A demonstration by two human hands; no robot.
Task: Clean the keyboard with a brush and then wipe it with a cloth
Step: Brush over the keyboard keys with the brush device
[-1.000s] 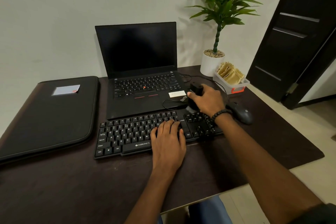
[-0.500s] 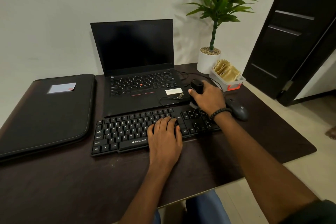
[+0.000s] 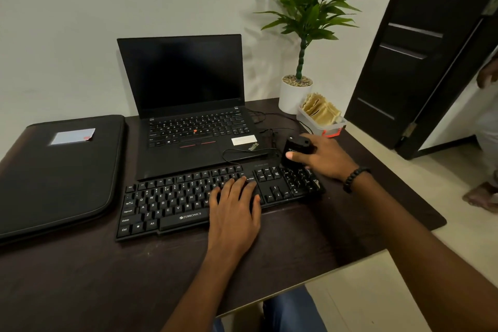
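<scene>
Keyboard (image 3: 204,202), black, lay across the middle of the frame on a dark table (image 3: 80,277), its far edge just beside the front edge of an open laptop (image 3: 188,116) with a dark screen. The left hand (image 3: 234,213) lay flat on the keys right of centre, fingers spread and straight, gripping nothing; it hid the keys beneath it. The right hand (image 3: 323,159), a bead bracelet (image 3: 354,178) at its wrist, was curled around a small black brush (image 3: 295,149) held over the upper right end of the keyboard, above the number pad. The thumb pressed the near side of the brush body and the fingers wrapped the far side. The bristles were hidden under the body and the hand, so I could not tell whether they touched the keys.

A thin black cable (image 3: 242,153) looped over the laptop's right front corner and ran toward the keyboard's far edge, close to the brush. Right of the laptop, at the table's far right corner, stood a white pot (image 3: 292,97) with a green plant (image 3: 310,3). A small clear tray (image 3: 323,122) holding folded yellowish cloths (image 3: 320,109) stood touching or nearly touching the pot. A black zipped case (image 3: 54,178) with a pale card (image 3: 72,136) on it filled the left of the frame, well apart from the keyboard. A dark door (image 3: 420,48) stood in the upper right, and another person's bare foot (image 3: 482,195) showed at the right edge.
</scene>
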